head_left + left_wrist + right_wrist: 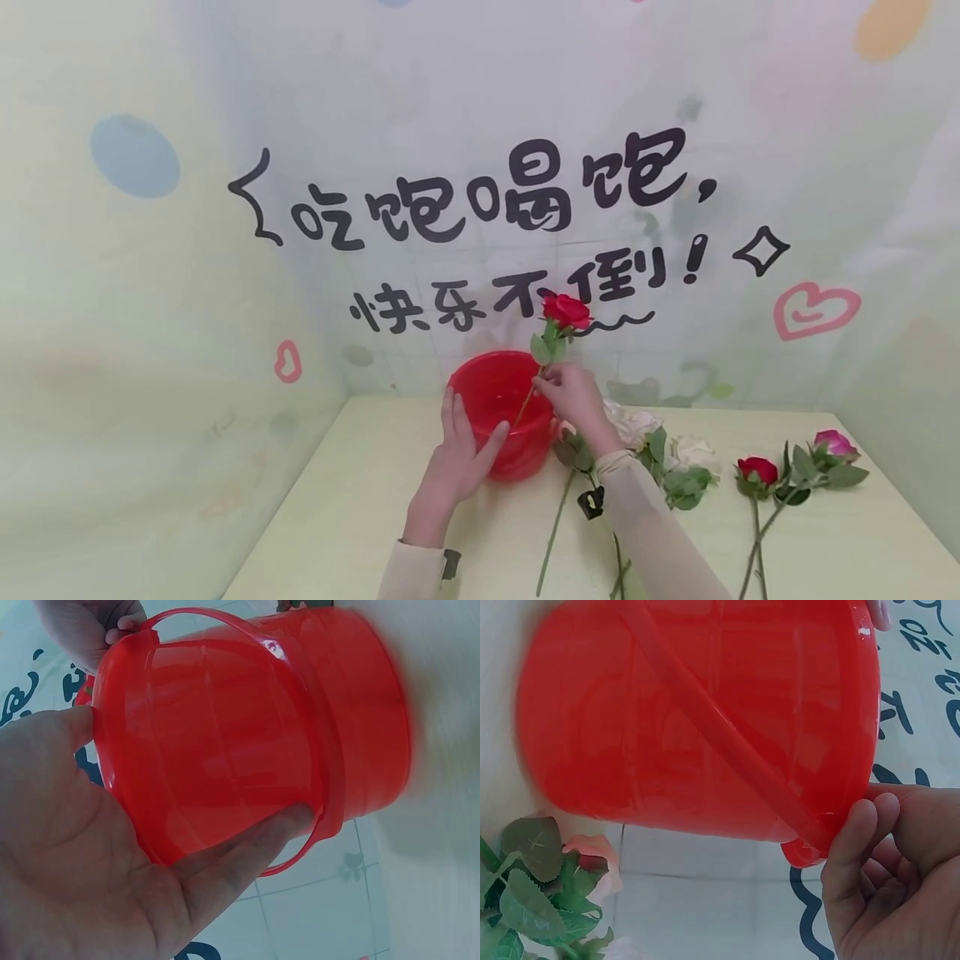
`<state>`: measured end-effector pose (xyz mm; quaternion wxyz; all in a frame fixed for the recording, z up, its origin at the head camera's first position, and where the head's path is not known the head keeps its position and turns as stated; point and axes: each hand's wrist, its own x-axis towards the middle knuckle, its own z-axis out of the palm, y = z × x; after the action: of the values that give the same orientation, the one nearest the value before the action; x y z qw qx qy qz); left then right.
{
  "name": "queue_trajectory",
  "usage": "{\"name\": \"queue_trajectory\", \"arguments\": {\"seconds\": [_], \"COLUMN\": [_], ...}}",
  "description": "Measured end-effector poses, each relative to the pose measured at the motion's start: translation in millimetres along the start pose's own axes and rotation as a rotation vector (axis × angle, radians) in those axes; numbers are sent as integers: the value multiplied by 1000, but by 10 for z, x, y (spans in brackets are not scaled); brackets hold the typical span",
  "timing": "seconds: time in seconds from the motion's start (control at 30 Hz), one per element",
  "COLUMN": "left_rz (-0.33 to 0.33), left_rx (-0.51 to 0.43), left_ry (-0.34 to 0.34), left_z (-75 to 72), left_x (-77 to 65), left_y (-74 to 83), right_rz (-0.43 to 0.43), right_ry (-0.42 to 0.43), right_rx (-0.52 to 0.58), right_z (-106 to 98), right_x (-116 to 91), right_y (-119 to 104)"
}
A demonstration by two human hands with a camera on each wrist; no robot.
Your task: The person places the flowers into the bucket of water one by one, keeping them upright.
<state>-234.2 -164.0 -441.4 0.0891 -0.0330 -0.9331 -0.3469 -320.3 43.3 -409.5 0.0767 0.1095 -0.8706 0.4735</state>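
A red plastic bucket (525,458) stands upright on the table near the back wall. My left hand (457,458) rests on its near left side, with straight fingers along the outer wall and the thumb at the rim. My right hand (576,400) pinches the green stem of a red artificial rose (567,312) between thumb and fingertips at the bucket's right rim. The bloom stands above the hand, and the lower stem slants down into the bucket. In the right wrist view, the bucket (682,727) hides the rose, and the right hand (900,862) is right at the rim.
White roses (693,454) with green leaves lie right of the bucket, partly behind my right forearm. A red rose (757,471) and a pink rose (835,443) lie farther right, their stems crossing. A printed wall (480,83) closes off the back of the table.
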Motion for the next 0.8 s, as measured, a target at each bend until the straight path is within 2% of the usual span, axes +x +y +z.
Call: {"name": "queue_trajectory", "arguments": {"seconds": [0.3,0.53,0.8], "left_rz": [-1,-15,3], "left_rx": [-1,-9,-1], "left_ry": [8,10,13], "left_z": [24,35,7], "left_x": [3,0,-16], "left_y": [-10,-20,10], "right_rz": [4,44,56], "right_ry": [-4,5,32], "right_rx": [-25,-29,-80], "right_z": [12,42,58], "right_x": [7,-16,-31], "right_y": [9,-9,-38]}}
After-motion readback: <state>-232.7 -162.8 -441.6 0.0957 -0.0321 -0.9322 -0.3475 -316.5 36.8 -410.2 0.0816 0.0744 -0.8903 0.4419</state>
